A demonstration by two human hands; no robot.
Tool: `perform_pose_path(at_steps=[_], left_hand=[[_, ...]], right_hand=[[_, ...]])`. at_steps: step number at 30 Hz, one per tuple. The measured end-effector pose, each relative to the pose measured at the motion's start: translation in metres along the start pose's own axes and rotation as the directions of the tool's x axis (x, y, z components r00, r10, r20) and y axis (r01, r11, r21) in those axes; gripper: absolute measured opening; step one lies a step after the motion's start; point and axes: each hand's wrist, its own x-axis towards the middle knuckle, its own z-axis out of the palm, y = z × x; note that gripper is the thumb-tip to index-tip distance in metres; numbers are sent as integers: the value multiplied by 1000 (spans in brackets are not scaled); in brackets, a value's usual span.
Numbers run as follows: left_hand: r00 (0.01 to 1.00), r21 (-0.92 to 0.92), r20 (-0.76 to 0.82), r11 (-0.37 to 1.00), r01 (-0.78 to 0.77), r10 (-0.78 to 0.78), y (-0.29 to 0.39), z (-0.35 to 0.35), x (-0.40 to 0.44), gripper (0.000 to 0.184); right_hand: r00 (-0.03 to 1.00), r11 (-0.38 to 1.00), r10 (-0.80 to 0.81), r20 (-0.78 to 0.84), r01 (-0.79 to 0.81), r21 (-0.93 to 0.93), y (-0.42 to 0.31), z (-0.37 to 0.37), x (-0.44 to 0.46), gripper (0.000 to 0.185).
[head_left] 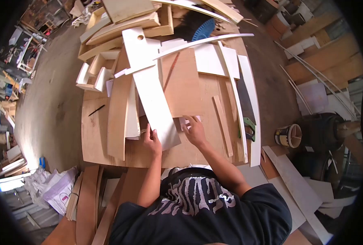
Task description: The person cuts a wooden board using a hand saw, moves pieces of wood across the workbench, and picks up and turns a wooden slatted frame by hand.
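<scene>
The left hand's fingers (152, 141) are narrow on the left edge of the white board (153, 92), close to its near end. The right hand's fingers (194, 130) are half bent and a little apart, beside the brown panel (183, 87); whether they pinch something, I cannot tell. The board lies slanting on the workbench (95, 141), with 1 thin strip (214, 39) across it. I judge 2 hands, 1 on each edge, would steady it better, with slow movement, so the strip does not slip.
</scene>
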Motion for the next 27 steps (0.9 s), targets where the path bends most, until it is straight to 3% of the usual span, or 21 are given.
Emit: perform_pose_path(at_steps=[1,3,4,5,7,9,11,14,17,18,20,21,23,27], left_hand=[[999,2,17,999,36,-36,-1,-1,0,41],[990,97,-39,987,-131,135,0,-1,1,39],[999,99,3,994,-50,50,1,-3,-1,40],[993,235,2,965,-116,118,2,-4,-3,45],[994,173,-58,981,-85,96,14,-2,-9,49],[985,251,-48,956,-149,166,35,-1,-23,51],[920,357,-7,861,-363,391,66,4,-39,47],[884,79,172,888,-453,435,90,33,-70,33],[775,-76,472,896,-438,420,100,70,-104,35],[775,-75,471,894,-441,422,104,84,-113,35],[649,-172,670,926,-337,360,113,110,-132,36],[655,-162,666,926,-342,358,115,121,-140,36],[627,-57,767,988,-140,133,117,140,-154,35],[669,-37,734,990,-135,118,124,154,-161,33]], right_hand=[[999,991,42,11,-43,126,14,-11,-5,41],[998,999,22,-50,-20,40,35,-35,-19,41],[992,996,81,-100,-78,42,43,-47,-27,39],[979,990,141,-148,-135,46,52,-60,-34,38],[960,985,172,-221,-167,43,69,-83,-46,37],[929,974,174,-326,-212,-84,89,-104,-56,39],[886,958,229,-403,-279,-68,96,-126,-65,42],[860,918,132,-494,-294,-267,115,-154,-77,52],[855,847,110,-506,-347,-402,134,-170,-83,60],[863,804,127,-489,-379,-458,140,-175,-83,63],[898,830,164,-407,-349,-436,160,-181,-80,65],[927,854,192,-322,-320,-411,169,-182,-74,67],[937,875,181,-299,-292,-387,183,-182,-65,61],[950,968,19,-311,-96,-234,173,-174,-54,48]])
